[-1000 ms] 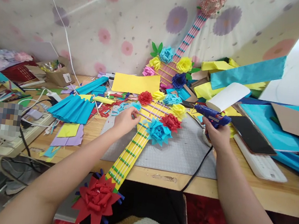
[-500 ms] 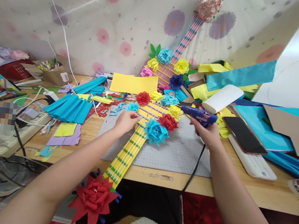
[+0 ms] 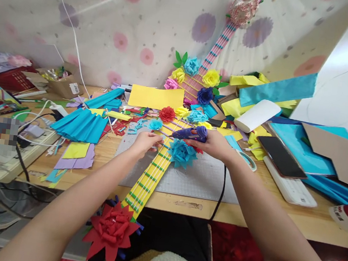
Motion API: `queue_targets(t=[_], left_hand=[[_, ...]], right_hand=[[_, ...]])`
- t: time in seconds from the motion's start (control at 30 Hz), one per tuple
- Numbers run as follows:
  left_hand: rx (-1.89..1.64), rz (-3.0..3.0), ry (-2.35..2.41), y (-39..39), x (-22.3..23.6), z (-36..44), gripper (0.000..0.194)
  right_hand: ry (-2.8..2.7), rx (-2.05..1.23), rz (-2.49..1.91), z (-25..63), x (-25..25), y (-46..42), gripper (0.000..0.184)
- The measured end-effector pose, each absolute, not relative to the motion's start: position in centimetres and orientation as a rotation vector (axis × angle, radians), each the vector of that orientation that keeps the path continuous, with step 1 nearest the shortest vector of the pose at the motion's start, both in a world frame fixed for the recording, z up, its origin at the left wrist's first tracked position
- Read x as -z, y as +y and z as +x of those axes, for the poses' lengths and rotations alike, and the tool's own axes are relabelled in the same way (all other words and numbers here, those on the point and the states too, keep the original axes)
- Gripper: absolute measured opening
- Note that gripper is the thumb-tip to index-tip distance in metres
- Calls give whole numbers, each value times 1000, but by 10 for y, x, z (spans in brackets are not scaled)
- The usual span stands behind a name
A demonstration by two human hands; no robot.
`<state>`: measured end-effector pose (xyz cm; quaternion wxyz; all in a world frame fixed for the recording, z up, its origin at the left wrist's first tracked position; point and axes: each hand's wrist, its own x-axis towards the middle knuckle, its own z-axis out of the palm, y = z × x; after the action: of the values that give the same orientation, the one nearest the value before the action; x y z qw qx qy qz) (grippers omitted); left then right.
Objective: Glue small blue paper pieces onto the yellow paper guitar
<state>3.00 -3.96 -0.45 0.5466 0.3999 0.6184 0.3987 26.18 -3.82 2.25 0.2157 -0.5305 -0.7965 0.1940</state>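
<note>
A yellow paper guitar (image 3: 150, 174) with white strings and green frets lies slanted, its body on the grey cutting mat (image 3: 205, 182). Its head, with a big red paper flower (image 3: 112, 227), juts past the table edge. Over the body, my right hand (image 3: 215, 144) grips a blue hot glue gun (image 3: 192, 134), nozzle pointing left. My left hand (image 3: 146, 143) is closed at the guitar's left edge, fingertips pinched; what they hold is unclear. Close by are a small blue flower (image 3: 155, 124) and a large blue flower (image 3: 182, 153), which the gun partly overlaps.
A pink paper guitar (image 3: 215, 50) leans on the curtain behind. Blue pleated paper (image 3: 81, 124) and a power strip (image 3: 19, 157) lie left. On the right are a phone (image 3: 281, 156), a white box-like object (image 3: 254, 115) and paper sheets. The gun's black cord (image 3: 222, 192) hangs over the front edge.
My right hand has brought the glue gun leftward from beside the guitar to above its body. My left hand has stayed nearly in place.
</note>
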Motion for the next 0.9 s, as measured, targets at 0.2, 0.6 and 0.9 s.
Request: queue_targets(t=[0.2,0.6,0.9], left_hand=[[-947,964,1454,-40,0,31,20],[-982,987,1407,-37,3,30,22],[-969,986,1417,-39,0,30,18]], right_hand=[[-2262,-471,-1402,256,-24,-35,37],[-2316,-394,-1431,252,-28,-34,39],[-2306,-380,-1418,251,-27,-32,41]])
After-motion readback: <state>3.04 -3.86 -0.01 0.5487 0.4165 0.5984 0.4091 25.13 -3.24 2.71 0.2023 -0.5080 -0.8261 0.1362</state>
